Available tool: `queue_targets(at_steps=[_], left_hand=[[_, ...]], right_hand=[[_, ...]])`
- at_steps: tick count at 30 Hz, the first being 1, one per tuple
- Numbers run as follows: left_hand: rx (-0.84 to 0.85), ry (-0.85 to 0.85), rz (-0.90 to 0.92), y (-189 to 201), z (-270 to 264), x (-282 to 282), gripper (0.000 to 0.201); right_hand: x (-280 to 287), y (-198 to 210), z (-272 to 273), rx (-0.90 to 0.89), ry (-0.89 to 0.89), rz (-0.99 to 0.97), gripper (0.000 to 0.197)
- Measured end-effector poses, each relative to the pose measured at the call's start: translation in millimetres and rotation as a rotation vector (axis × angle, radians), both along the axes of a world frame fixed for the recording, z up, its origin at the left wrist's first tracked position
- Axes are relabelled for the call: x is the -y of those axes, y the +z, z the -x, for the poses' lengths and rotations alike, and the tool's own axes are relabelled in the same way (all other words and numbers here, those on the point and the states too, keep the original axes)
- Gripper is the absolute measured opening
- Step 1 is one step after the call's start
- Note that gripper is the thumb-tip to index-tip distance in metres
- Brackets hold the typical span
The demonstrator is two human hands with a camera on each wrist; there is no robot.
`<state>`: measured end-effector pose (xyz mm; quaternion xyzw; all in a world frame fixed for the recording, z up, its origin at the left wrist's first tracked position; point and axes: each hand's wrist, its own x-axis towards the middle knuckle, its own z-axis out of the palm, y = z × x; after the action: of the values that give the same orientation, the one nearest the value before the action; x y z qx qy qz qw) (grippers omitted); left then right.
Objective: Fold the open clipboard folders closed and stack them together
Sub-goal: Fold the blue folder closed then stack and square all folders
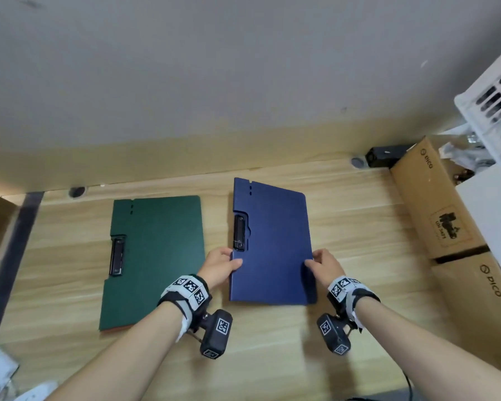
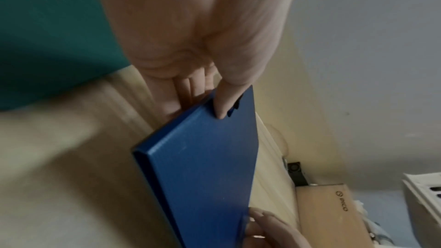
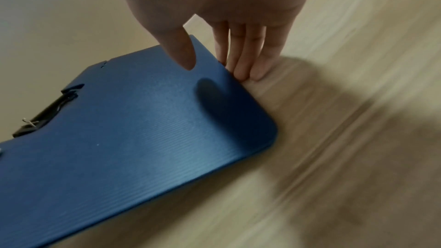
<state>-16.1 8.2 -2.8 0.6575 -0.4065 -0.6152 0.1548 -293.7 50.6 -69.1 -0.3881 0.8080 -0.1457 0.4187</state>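
The blue folder is folded shut and held over the wooden desk, to the right of the green folder, which lies shut and flat on the desk. The left hand pinches the blue folder's left edge just below the black clip, thumb on top and fingers beneath. The right hand grips the opposite edge the same way, thumb on the cover and fingers curled under the rim. A grip on both long edges keeps the cover from springing open and holds the folder level. Judged from this layout, both folders are closed; the remaining step is placing the blue one on the green one.
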Motion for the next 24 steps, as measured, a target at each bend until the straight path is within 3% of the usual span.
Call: queue_targets(at_steps=[6, 11, 24], left_hand=[[-0.064, -0.027, 0.120, 14.4, -57.4, 20.7, 0.017], [-0.071, -0.009, 0.192, 10.4, -119.0, 21.7, 0.016], [0.006, 0.198, 0.178, -11.1, -269.6, -27.0, 0.019]], right_hand=[[21.1, 15.1, -56.0, 0.082, -0.002, 0.060, 0.042], [35.0, 16.8, -107.4, 0.116, -0.066, 0.118, 0.036], [63.9, 8.9, -239.4, -0.017, 0.323, -0.055, 0.038]])
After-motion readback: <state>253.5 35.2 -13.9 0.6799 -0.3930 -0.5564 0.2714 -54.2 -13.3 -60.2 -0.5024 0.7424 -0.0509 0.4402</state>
